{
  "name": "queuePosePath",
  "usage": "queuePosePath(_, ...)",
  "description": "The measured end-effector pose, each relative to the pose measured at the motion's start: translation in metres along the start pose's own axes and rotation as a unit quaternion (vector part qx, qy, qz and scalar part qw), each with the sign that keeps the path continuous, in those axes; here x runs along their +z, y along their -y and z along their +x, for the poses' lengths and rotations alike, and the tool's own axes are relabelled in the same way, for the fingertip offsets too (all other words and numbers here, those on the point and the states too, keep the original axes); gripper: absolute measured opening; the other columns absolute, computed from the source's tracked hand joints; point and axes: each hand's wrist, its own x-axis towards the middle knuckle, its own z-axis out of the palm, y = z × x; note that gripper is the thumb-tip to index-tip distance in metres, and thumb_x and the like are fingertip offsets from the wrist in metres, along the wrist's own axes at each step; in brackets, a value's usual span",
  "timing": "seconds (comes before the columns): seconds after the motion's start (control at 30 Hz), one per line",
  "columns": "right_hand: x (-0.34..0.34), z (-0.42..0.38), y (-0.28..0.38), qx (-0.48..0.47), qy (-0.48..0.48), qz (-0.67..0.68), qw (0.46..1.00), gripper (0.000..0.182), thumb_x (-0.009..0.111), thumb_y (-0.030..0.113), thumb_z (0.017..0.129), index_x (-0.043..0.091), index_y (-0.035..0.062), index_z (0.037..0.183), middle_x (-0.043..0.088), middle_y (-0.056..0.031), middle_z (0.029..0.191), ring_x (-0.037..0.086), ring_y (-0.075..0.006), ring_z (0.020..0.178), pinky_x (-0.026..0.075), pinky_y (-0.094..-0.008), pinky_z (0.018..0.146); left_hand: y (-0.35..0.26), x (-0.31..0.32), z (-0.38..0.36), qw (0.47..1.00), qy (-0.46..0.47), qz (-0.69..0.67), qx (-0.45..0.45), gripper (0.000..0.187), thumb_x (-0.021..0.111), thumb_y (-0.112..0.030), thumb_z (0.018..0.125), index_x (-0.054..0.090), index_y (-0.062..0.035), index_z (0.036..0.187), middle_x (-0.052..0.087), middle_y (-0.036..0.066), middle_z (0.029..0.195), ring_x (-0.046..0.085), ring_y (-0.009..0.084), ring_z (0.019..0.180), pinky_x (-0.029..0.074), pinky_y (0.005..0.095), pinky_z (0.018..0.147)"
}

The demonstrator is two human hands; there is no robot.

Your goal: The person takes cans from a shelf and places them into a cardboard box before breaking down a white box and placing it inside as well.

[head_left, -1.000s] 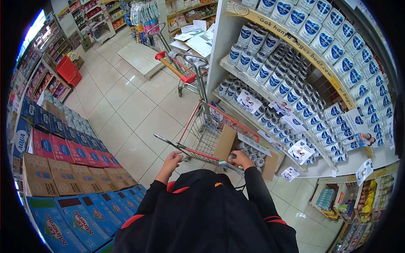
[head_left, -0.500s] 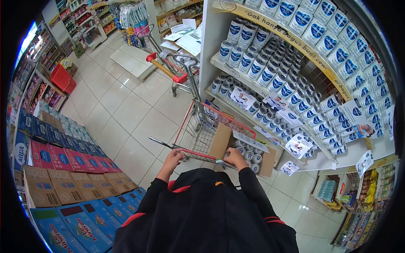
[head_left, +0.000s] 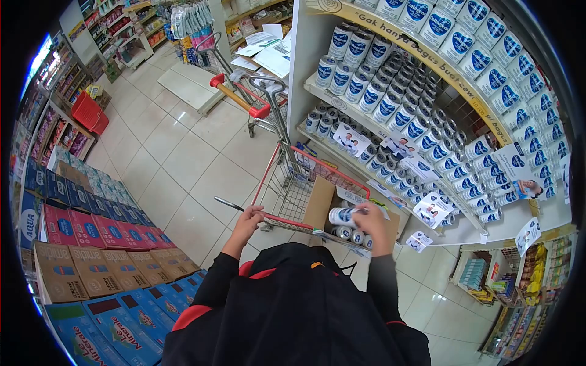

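My right hand (head_left: pixel 373 227) is closed on a white-and-blue can (head_left: pixel 343 216), held on its side above an open cardboard box (head_left: pixel 318 204). The hand is slightly blurred. Under it, several more cans (head_left: pixel 344 233) stand in the box with their metal tops facing up. The box sits in a wire shopping cart (head_left: pixel 284 183) with red rails. My left hand (head_left: pixel 246 227) is at the near left corner of the cart, by the end of its red rail (head_left: pixel 287 221). Its fingers are curled together; what they hold, if anything, is hidden.
A display shelf (head_left: pixel 299 91) with rows of similar cans (head_left: pixel 406 116) rises on the right, with hanging leaflets (head_left: pixel 432 210). Stacked water cartons (head_left: pixel 122 317) line the left. A second cart (head_left: pixel 241 97) and a low white platform (head_left: pixel 190 88) are farther off on the tiled floor (head_left: pixel 177 158).
My right hand has moved up and to the right from the box's near edge and now holds a can. My left hand has shifted slightly left and up.
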Motion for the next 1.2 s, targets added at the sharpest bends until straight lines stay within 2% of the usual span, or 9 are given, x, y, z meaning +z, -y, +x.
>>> queuePosePath(0.23, -0.054, -0.031, 0.029, 0.081, 0.114, 0.317, 0.938, 0.032, 0.052, 0.005, 0.063, 0.054, 0.0078, 0.095, 0.057, -0.0069, 0.081, 0.055, -0.0136, 0.054, 0.045, -0.0231, 0.043, -0.045, 0.057, -0.009, 0.987, 0.158, -0.012, 0.035, 0.042, 0.052, -0.031, 0.077, 0.042, -0.0115, 0.113, 0.052, 0.005, 0.100, 0.046, 0.0149, 0.095, 0.038, 0.0306, 0.075)
queuePosePath(0.43, -0.040, -0.042, 0.052, -0.196, 0.215, 0.321, 0.901, 0.039, 0.055, 0.007, 0.060, 0.049, 0.0028, 0.098, 0.055, -0.0063, 0.089, 0.055, -0.0136, 0.074, 0.046, -0.0237, 0.062, -0.075, 0.096, -0.024, 0.921, 0.385, -0.047, -0.027, 0.052, 0.050, -0.038, 0.079, 0.032, -0.0111, 0.120, 0.054, 0.008, 0.095, 0.054, 0.0145, 0.084, 0.042, 0.0251, 0.065)
queuePosePath(0.57, -0.025, -0.042, 0.059, -0.143, 0.174, 0.383, 0.896, 0.041, 0.056, 0.004, 0.062, 0.047, 0.0062, 0.102, 0.053, -0.0057, 0.093, 0.054, -0.0132, 0.074, 0.043, -0.0241, 0.063, -0.073, 0.105, -0.017, 0.935, 0.338, -0.067, 0.088, 0.041, 0.053, -0.027, 0.079, 0.036, -0.0057, 0.110, 0.055, 0.005, 0.084, 0.054, 0.0103, 0.076, 0.043, 0.0208, 0.061)
queuePosePath(0.63, -0.017, -0.052, 0.073, -0.013, 0.183, 0.464, 0.867, 0.043, 0.058, 0.008, 0.069, 0.042, 0.0087, 0.109, 0.052, -0.0060, 0.092, 0.055, -0.0128, 0.067, 0.043, -0.0232, 0.056, -0.074, 0.110, -0.017, 0.949, 0.276, -0.132, 0.074, 0.040, 0.055, -0.020, 0.078, 0.034, -0.0031, 0.108, 0.053, 0.006, 0.089, 0.053, 0.0105, 0.076, 0.045, 0.0239, 0.065)
queuePosePath(0.7, 0.001, -0.043, 0.073, -0.016, 0.135, 0.396, 0.908, 0.041, 0.060, 0.015, 0.074, 0.040, 0.0103, 0.110, 0.052, -0.0050, 0.088, 0.054, -0.0111, 0.057, 0.040, -0.0195, 0.045, -0.074, 0.110, -0.015, 0.954, 0.260, -0.102, 0.110, 0.045, 0.057, -0.019, 0.077, 0.033, -0.0016, 0.110, 0.052, 0.007, 0.093, 0.054, 0.0119, 0.077, 0.045, 0.0247, 0.066)
queuePosePath(0.83, -0.022, -0.006, 0.097, -0.144, 0.018, 0.367, 0.919, 0.050, 0.067, 0.011, 0.066, 0.040, 0.0063, 0.108, 0.051, -0.0057, 0.089, 0.053, -0.0114, 0.066, 0.046, -0.0225, 0.053, -0.062, 0.087, 0.008, 0.951, 0.272, -0.042, 0.142, 0.058, 0.061, -0.019, 0.074, 0.027, -0.0024, 0.119, 0.050, 0.013, 0.099, 0.052, 0.0172, 0.090, 0.044, 0.0265, 0.071)
queuePosePath(0.9, -0.057, 0.030, 0.119, -0.200, -0.075, 0.312, 0.926, 0.054, 0.067, 0.010, 0.066, 0.036, 0.0011, 0.109, 0.046, -0.0087, 0.099, 0.049, -0.0150, 0.085, 0.047, -0.0251, 0.065, -0.055, 0.062, 0.016, 0.960, 0.096, 0.132, 0.226, 0.058, 0.061, -0.017, 0.073, 0.029, -0.0029, 0.120, 0.049, 0.016, 0.102, 0.048, 0.0201, 0.096, 0.042, 0.0299, 0.076)
queuePosePath(1.0, -0.096, 0.094, 0.164, -0.346, -0.165, 0.282, 0.879, 0.054, 0.068, 0.013, 0.066, 0.038, 0.0013, 0.109, 0.045, -0.0083, 0.097, 0.047, -0.0147, 0.083, 0.040, -0.0261, 0.073, -0.031, 0.030, 0.025, 0.978, -0.015, 0.099, 0.180, 0.054, 0.061, -0.015, 0.072, 0.033, -0.0020, 0.117, 0.049, 0.017, 0.104, 0.047, 0.0224, 0.099, 0.040, 0.0317, 0.079)
queuePosePath(1.2, -0.124, 0.197, 0.231, -0.397, -0.299, -0.035, 0.867, 0.058, 0.068, 0.022, 0.064, 0.041, -0.0018, 0.110, 0.049, -0.0213, 0.106, 0.046, -0.0308, 0.101, 0.036, -0.0338, 0.084, 0.016, 0.041, 0.033, 0.979, 0.048, 0.132, 0.149, 0.047, 0.060, -0.018, 0.073, 0.040, -0.0004, 0.112, 0.048, 0.016, 0.107, 0.048, 0.0234, 0.099, 0.038, 0.0309, 0.083)
